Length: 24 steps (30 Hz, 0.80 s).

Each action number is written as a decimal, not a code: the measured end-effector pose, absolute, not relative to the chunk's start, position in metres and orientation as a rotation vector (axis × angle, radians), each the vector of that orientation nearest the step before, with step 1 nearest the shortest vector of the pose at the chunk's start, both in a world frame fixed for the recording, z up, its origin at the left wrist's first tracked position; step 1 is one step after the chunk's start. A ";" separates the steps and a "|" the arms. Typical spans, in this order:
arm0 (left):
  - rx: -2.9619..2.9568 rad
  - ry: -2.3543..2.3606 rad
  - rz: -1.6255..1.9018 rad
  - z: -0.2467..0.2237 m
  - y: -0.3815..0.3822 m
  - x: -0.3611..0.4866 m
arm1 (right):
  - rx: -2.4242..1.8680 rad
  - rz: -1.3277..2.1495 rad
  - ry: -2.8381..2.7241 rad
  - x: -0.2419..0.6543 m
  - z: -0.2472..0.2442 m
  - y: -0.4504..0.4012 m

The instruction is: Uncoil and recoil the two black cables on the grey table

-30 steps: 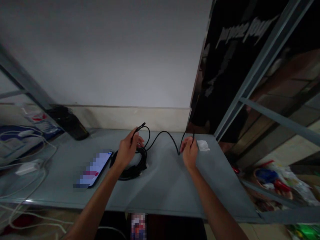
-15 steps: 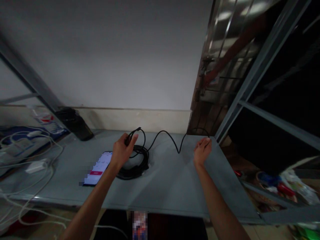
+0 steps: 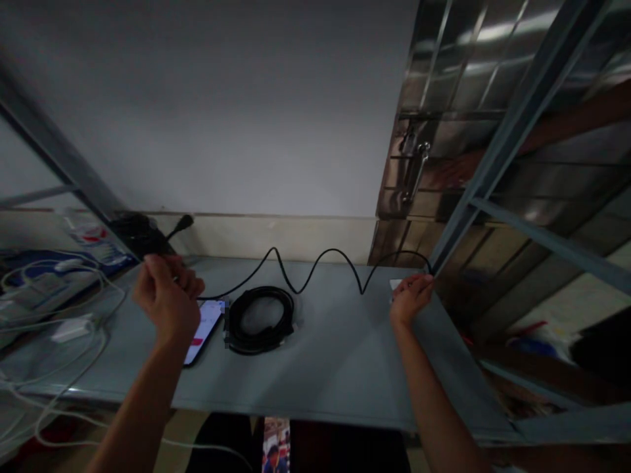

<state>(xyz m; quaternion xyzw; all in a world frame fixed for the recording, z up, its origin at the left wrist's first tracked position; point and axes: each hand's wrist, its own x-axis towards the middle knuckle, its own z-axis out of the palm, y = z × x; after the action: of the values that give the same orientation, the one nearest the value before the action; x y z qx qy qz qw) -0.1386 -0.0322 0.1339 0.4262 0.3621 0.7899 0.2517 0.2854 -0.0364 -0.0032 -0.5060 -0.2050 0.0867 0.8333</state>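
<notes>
A thin black cable [image 3: 335,250] runs in zigzag bends between my two hands above the grey table [image 3: 335,368]. My left hand [image 3: 165,289] is closed on its left end, and a black connector [image 3: 184,223] sticks up beyond the fingers. Near the right back corner my right hand [image 3: 411,294] pinches the other end, with a small white object [image 3: 395,284] beside its fingers. A coiled black cable [image 3: 261,320] lies flat between the hands. Partly behind my left wrist is a lit phone [image 3: 210,325].
White cables and a power strip [image 3: 64,295] crowd the left side, near a clear bottle [image 3: 96,240] and a dark container [image 3: 135,230]. Metal frame posts [image 3: 497,151] stand at both sides. Another person's arm [image 3: 566,128] reaches toward the metal door [image 3: 444,79].
My left hand has moved left, off the coil, drawing the thin cable out. My right hand has shifted slightly right. The other person's arm has moved right, away from the door handle.
</notes>
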 end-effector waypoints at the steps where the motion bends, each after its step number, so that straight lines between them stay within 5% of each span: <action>1: 1.150 0.980 2.182 0.138 -0.034 -0.142 | -1.061 0.189 -0.435 0.285 -0.002 -0.037; 11: 1.090 0.913 2.191 0.136 -0.039 -0.129 | -0.977 0.305 -0.578 0.268 0.004 -0.041; 24: 0.754 0.860 1.703 0.040 -0.060 0.020 | -0.970 0.709 -1.253 0.199 -0.005 -0.058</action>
<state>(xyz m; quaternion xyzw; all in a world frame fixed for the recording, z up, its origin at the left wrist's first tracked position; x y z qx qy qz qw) 0.0197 -0.0597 0.0401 0.3145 0.3584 0.7097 0.5186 0.1987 -0.0583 -0.0055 -0.4265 -0.5506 0.3115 0.6465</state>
